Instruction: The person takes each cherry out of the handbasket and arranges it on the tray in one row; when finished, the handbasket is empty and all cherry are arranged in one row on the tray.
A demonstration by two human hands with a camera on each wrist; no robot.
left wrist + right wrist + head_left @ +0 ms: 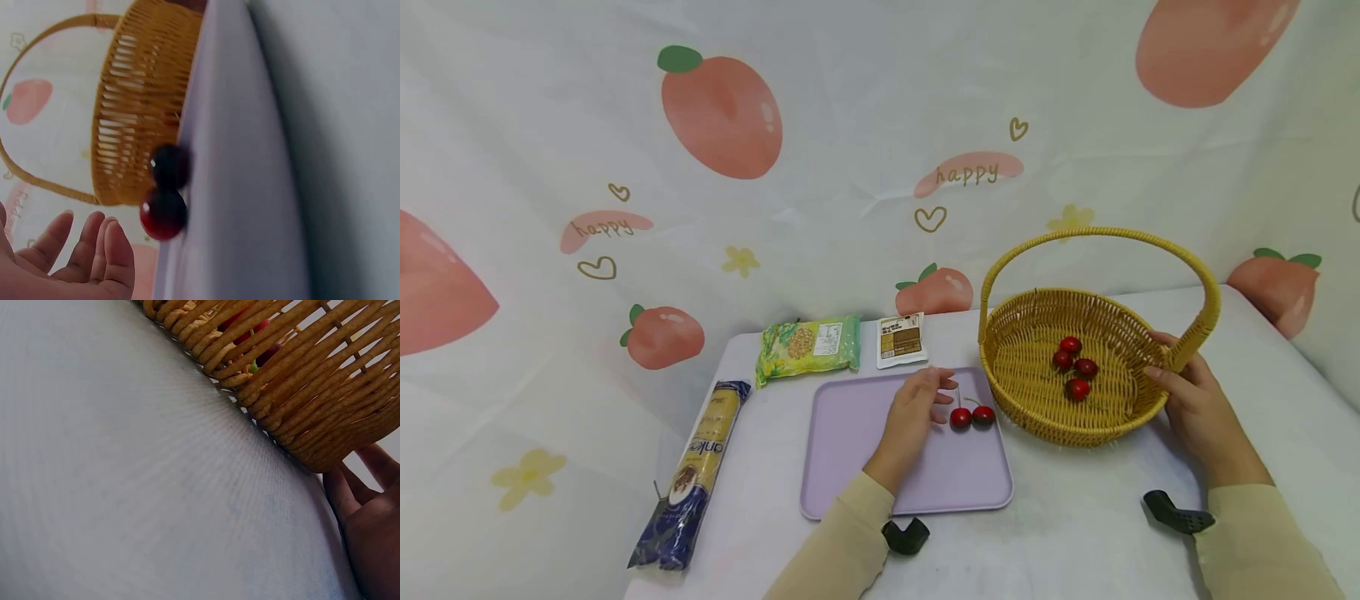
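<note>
My left hand [913,421] hovers over a lilac tray [850,442], its fingers loosely bent and holding nothing. Just right of its fingertips, two dark red cherries [960,418] with stems lie on the tray's right side. The left wrist view shows the same cherries [164,214] apart from the relaxed fingers [119,253]. At the right stands a yellow woven basket [1037,412] with a tall handle; several red cherries [1077,389] lie on its bottom. My right hand [1202,417] grips the basket's right rim by the foot of the handle, thumb and fingers on either side.
Behind the tray lie a green-and-yellow food packet [808,348] and a small white-and-brown sachet [901,340]. A long blue-and-yellow pasta bag [696,475] lies along the left edge of the white-covered table [1060,533]. A fruit-print cloth [842,167] hangs behind.
</note>
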